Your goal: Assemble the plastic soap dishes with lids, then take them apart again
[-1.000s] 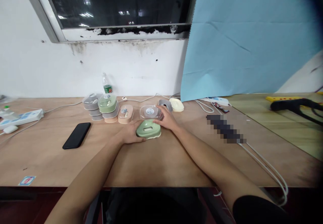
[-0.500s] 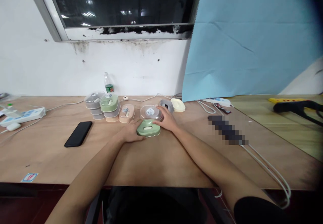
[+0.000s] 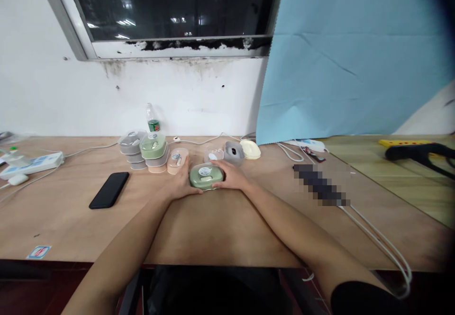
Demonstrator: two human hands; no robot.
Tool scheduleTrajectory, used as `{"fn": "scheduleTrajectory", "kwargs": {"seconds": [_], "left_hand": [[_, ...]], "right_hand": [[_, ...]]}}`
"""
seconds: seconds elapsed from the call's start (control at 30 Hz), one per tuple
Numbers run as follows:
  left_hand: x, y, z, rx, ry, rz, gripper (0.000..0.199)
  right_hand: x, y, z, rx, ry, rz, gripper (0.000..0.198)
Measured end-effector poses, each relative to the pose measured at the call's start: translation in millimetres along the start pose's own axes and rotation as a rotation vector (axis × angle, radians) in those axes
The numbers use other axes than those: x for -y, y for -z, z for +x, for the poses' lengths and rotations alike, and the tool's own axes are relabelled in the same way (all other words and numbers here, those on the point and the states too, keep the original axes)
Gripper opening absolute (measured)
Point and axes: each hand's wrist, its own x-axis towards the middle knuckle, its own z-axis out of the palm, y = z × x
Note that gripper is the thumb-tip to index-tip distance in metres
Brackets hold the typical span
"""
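Clasping a green box (image 3: pixel 207 184) by its two ends with both bare hands, around the middle of the table (image 3: pixel 220 229), well in from the near edge. Closing round the left end with the left hand (image 3: pixel 178 182), thumb along the near side. Closing likewise round the right end with the right hand (image 3: pixel 232 175), fingers up over the far top corner. Facing broad top upward, with long axis running left to right, roughly parallel to the table's near edge, and rounded ends pointing into the two palms. Matched along that same axis by a pale slot (image 3: pixel 206 179) in the top. Covered by a clear lid (image 3: pixel 216 168) with a round sticker (image 3: pixel 205 171); hard to tell, at this size, whether seated fully all round.

Just behind, near the right fingers: a clear cover (image 3: pixel 213 155), then a grey box (image 3: pixel 233 151) and a cream piece (image 3: pixel 250 149). Just beside the left fingers: a peach box (image 3: pixel 177 164). Farther left: a second green box (image 3: pixel 153 149) atop a pile, next to stacked grey boxes (image 3: pixel 131 144), with a bottle (image 3: pixel 153 121) behind. Well apart, to the left: a black phone (image 3: pixel 109 190), lying flat and slanting away to the right.
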Motion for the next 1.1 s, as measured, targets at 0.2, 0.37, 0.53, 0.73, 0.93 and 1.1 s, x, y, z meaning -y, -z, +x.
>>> {"fn": "scheduleTrajectory", "kwargs": {"seconds": [0.2,0.37,0.53,0.73,0.93,1.1], "left_hand": [[-1.3,2.4,2.1,0.025,-0.005,0.113,0.125],[-5.6,5.0,3.4,0.059,-0.014,0.131,0.102],[-12.2,7.7,2.1,0.071,-0.003,0.162,0.099],[-12.4,11.4,-0.3,0.131,0.008,0.182,0.097],[-6.2,10.8,0.9,0.097,-0.039,0.133,0.096],[-10.7,12.1,2.1,0.001,-0.062,0.171,0.091]], "right_hand": [[-5.0,-4.5,-0.6,0.062,-0.011,-0.012,0.097],[-7.9,-4.5,0.2,0.075,-0.012,-0.005,0.098],[-7.7,-0.4,-0.6,0.078,0.015,0.036,0.086],[-5.2,1.5,-0.3,0.073,-0.03,0.018,0.083],[-5.7,1.2,0.0,0.061,-0.039,0.036,0.085],[-7.5,2.6,-0.9,0.049,-0.035,0.06,0.098]]}}
